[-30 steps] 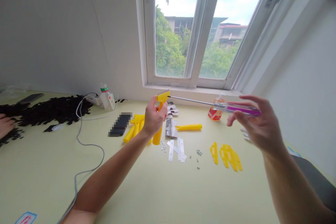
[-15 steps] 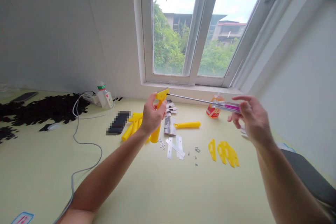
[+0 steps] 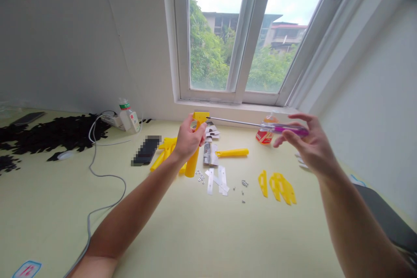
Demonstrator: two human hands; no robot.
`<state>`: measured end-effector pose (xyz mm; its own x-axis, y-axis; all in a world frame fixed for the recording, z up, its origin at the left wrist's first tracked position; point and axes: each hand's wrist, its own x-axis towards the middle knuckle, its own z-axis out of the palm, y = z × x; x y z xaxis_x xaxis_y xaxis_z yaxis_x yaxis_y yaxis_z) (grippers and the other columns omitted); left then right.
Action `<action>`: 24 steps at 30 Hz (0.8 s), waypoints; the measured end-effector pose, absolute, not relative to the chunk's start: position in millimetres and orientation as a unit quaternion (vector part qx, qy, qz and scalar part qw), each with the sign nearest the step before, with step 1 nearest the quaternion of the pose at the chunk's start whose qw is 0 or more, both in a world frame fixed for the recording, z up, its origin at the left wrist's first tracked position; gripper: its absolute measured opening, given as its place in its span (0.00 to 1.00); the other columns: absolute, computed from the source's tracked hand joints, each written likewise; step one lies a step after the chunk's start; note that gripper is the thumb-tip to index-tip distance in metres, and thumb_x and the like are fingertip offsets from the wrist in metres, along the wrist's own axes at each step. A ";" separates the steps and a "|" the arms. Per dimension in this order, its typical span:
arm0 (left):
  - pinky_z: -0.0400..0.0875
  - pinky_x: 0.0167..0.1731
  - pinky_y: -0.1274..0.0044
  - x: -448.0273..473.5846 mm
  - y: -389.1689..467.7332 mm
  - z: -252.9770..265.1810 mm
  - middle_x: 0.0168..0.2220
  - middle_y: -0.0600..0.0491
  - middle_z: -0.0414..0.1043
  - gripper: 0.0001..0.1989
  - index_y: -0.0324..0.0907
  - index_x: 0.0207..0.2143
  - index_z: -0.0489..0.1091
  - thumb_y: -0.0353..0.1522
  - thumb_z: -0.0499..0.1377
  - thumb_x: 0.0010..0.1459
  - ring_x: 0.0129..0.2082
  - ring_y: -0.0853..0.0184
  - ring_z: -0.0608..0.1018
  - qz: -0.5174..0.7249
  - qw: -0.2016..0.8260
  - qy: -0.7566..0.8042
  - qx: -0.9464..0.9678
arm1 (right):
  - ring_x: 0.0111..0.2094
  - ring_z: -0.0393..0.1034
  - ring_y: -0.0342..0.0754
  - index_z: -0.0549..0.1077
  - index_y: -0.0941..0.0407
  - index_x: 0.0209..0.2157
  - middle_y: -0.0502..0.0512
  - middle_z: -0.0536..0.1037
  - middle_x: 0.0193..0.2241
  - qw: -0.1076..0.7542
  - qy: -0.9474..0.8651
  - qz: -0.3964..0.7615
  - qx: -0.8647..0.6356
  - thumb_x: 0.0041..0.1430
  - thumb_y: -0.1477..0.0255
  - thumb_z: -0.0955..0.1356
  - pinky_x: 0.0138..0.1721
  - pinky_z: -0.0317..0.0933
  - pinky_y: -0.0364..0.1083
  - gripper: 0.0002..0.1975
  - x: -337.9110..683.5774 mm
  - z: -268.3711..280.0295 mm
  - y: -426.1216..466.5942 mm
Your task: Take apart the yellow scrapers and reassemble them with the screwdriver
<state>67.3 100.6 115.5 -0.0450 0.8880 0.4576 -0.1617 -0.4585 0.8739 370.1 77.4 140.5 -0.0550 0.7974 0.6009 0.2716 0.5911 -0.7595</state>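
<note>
My left hand (image 3: pixel 189 141) is closed around a yellow scraper (image 3: pixel 192 166), held upright above the table with its T-shaped head at the top. Between the thumb and fingers of my right hand (image 3: pixel 314 147) is a screwdriver (image 3: pixel 276 128) with a clear and purple handle. Its long shaft runs level to the left, and the tip meets the right side of the scraper head. Whether a screw sits under the tip is too small to tell. Below the hands lie metal blades (image 3: pixel 223 182), small nuts (image 3: pixel 200 177), screws (image 3: pixel 244 183) and flat yellow plates (image 3: pixel 282 189).
Another yellow scraper handle (image 3: pixel 233 153) lies by printed packets (image 3: pixel 210 154). More yellow handles (image 3: pixel 158 163) and a phone (image 3: pixel 146 151) are left of it. A bottle with orange contents (image 3: pixel 264 137) stands near the window. A grey cable (image 3: pixel 109 177) crosses the left side, near black pieces (image 3: pixel 61 132).
My right fingers have shifted and loosened on the screwdriver handle. The scraper head has turned slightly in my left hand, while the tip stays at its side.
</note>
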 end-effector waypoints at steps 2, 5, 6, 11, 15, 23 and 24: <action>0.59 0.13 0.85 66.7 100.7 115.7 0.25 0.59 0.65 0.12 0.43 0.42 0.64 0.34 0.62 0.57 0.15 0.78 0.66 0.639 0.405 0.330 0.564 | 0.13 0.61 0.42 0.67 0.50 0.45 0.39 0.65 0.14 0.567 -0.670 0.229 -0.421 0.63 0.59 0.66 0.21 0.64 0.44 0.13 371.3 139.3 78.9; 0.60 0.13 0.84 65.1 101.7 115.9 0.27 0.58 0.66 0.12 0.43 0.42 0.63 0.34 0.62 0.57 0.15 0.79 0.66 0.639 0.401 0.340 0.561 | 0.24 0.72 0.44 0.64 0.49 0.49 0.47 0.76 0.29 0.538 -0.690 0.252 -0.413 0.60 0.58 0.68 0.27 0.70 0.45 0.18 372.4 138.4 80.6; 0.59 0.13 0.85 64.3 102.5 115.8 0.28 0.58 0.67 0.12 0.43 0.42 0.63 0.34 0.62 0.57 0.16 0.79 0.66 0.640 0.404 0.342 0.557 | 0.32 0.75 0.46 0.63 0.47 0.50 0.51 0.77 0.41 0.529 -0.705 0.255 -0.398 0.58 0.60 0.71 0.33 0.72 0.47 0.21 372.5 138.3 80.9; 0.58 0.13 0.85 63.1 106.6 112.9 0.33 0.56 0.67 0.12 0.43 0.41 0.63 0.32 0.62 0.56 0.17 0.80 0.66 0.626 0.434 0.347 0.547 | 0.21 0.69 0.44 0.63 0.48 0.47 0.43 0.73 0.23 0.527 -0.709 0.237 -0.405 0.60 0.60 0.69 0.30 0.70 0.46 0.17 370.9 135.6 81.5; 0.58 0.12 0.85 66.0 106.5 110.6 0.37 0.54 0.67 0.11 0.43 0.40 0.64 0.32 0.62 0.55 0.17 0.81 0.66 0.618 0.439 0.353 0.548 | 0.17 0.65 0.44 0.63 0.48 0.49 0.40 0.68 0.16 0.525 -0.695 0.230 -0.434 0.62 0.57 0.67 0.27 0.66 0.46 0.17 369.2 135.4 81.7; 0.58 0.11 0.85 54.4 111.3 120.4 0.41 0.53 0.68 0.11 0.43 0.40 0.62 0.33 0.61 0.55 0.15 0.82 0.66 0.676 0.350 0.395 0.515 | 0.24 0.69 0.49 0.73 0.47 0.46 0.50 0.75 0.26 0.588 -0.664 0.180 -0.425 0.60 0.58 0.68 0.33 0.66 0.51 0.14 389.0 140.0 85.9; 0.58 0.11 0.85 52.3 112.4 122.1 0.42 0.53 0.67 0.11 0.43 0.39 0.62 0.33 0.61 0.55 0.16 0.82 0.66 0.686 0.352 0.390 0.503 | 0.24 0.70 0.49 0.73 0.48 0.46 0.50 0.75 0.24 0.589 -0.652 0.152 -0.453 0.61 0.57 0.67 0.33 0.67 0.51 0.15 392.2 137.5 89.3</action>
